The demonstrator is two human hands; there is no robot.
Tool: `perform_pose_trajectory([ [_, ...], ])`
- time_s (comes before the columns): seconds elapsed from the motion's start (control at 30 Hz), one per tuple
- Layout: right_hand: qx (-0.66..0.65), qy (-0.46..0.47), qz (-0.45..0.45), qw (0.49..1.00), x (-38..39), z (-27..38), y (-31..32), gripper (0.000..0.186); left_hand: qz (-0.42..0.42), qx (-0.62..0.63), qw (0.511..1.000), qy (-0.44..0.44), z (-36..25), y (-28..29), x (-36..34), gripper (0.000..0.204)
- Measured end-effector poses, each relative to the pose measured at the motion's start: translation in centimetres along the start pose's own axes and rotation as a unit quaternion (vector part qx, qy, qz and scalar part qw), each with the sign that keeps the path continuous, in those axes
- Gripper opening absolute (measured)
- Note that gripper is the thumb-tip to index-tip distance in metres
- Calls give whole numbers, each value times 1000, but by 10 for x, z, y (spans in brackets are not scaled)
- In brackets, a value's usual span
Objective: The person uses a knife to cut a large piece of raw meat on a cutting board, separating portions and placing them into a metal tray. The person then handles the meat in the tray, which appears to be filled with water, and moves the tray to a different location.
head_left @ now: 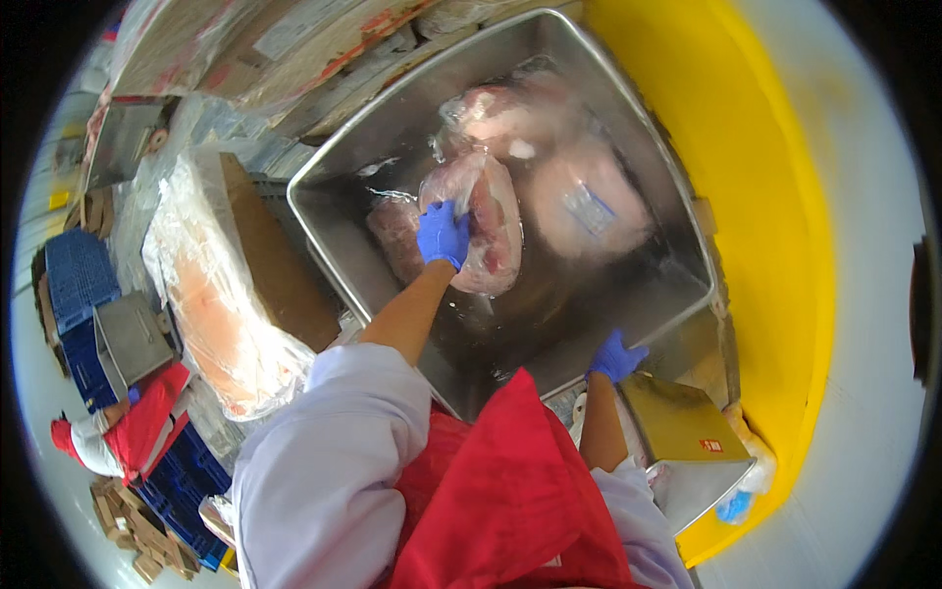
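Note:
A deep steel tub point(643, 128) holds water and several plastic-wrapped pieces of meat. My left hand point(444, 236), in a blue glove, is closed on a large bagged piece of meat point(494, 221) near the tub's middle. Another reddish bagged piece point(395, 239) lies partly beneath it, on the left. Toward the far side sits a pale bagged piece point(496, 113). A big pale bagged piece with a label point(594, 196) rests at the right. My right hand point(616, 358), also blue-gloved, rests at the near right rim with its thumb and fingers apart.
A steel box point(677, 417) stands beside my right forearm, and a yellow wall point(775, 196) curves along the right. On the left is a plastic-lined carton point(280, 255). Wrapped cartons point(255, 49) are stacked behind. A person in red point(147, 422) is near blue pallets point(182, 491).

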State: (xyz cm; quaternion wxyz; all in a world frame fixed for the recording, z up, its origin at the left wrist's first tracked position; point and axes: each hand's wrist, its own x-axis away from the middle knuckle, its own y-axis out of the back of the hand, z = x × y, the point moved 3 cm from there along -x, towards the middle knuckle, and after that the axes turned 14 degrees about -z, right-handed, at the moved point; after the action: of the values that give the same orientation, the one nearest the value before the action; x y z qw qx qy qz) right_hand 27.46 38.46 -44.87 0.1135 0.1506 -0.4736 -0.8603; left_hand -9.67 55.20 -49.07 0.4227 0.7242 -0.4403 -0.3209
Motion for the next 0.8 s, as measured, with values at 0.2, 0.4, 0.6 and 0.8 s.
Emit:
perform_pose_trajectory([
  [0.2, 66, 56, -56, 995, 0, -7, -11, 65, -79, 339, 894, 284, 13, -125, 103, 28],
  [0.4, 1, 7, 26, 1000, -2, 29, 11, 74, 20, 302, 926, 226, 10, -120, 124, 38],
  [0.6, -1, -36, 19, 999, -3, 20, 8, 61, 199, 238, 941, 132, -10, 3, 75, 39],
  [0.8, 8, -41, 21, 999, 2, 16, 11, 58, 218, 309, 926, 17, -84, 118, 51, 33],
])
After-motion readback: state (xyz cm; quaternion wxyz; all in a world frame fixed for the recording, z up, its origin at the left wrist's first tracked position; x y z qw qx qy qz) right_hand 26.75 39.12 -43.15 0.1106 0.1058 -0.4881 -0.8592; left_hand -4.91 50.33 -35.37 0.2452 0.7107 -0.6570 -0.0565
